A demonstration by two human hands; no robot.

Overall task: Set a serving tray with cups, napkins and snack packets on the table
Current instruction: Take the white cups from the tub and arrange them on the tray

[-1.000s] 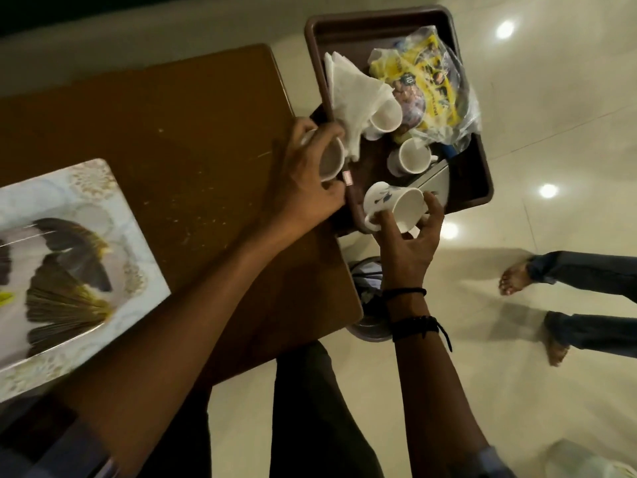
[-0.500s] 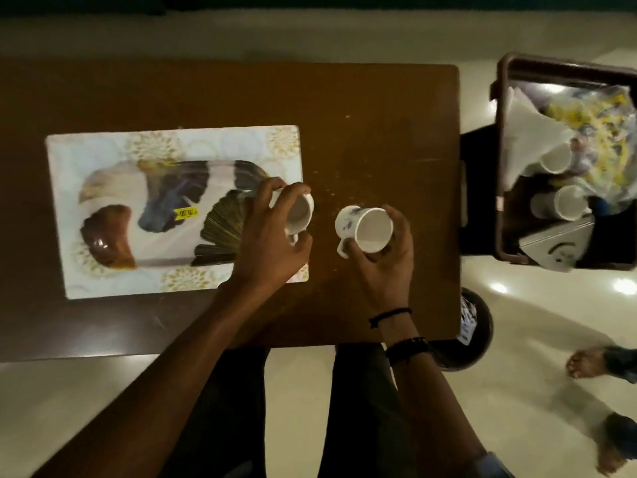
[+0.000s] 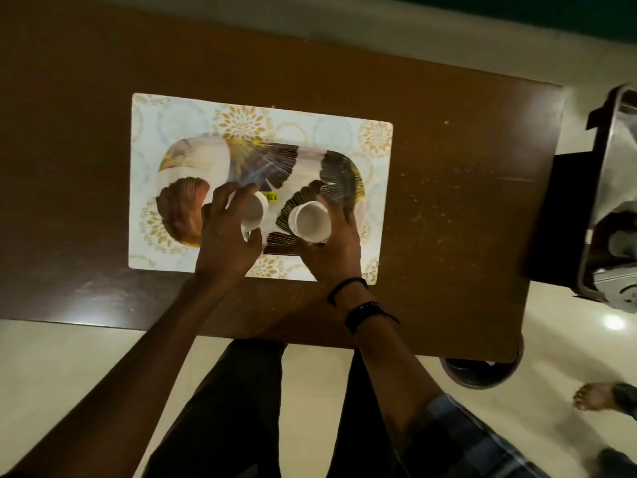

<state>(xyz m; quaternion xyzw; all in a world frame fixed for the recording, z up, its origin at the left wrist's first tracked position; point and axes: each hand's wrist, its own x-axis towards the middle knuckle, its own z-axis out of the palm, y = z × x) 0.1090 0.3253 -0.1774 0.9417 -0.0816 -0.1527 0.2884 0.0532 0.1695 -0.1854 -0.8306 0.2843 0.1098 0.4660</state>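
A rectangular serving tray (image 3: 310, 132) with a bird print and gold flower borders lies flat on the brown table (image 3: 448, 219). My left hand (image 3: 224, 236) grips a white cup (image 3: 253, 208) over the tray's middle. My right hand (image 3: 331, 243) grips a second white cup (image 3: 310, 222) just to the right of it, mouth facing up. Whether either cup touches the tray I cannot tell. No napkins or snack packets lie on the tray.
A dark brown bin (image 3: 610, 188) sits off the table's right edge, cut off by the frame, with pale items inside. A round dark container (image 3: 482, 374) stands on the floor under the table's near right corner. Another person's bare foot (image 3: 593, 396) is at lower right.
Both hands carried the cups from the bin on the right, across the table and over the serving tray. The view swung left with them.
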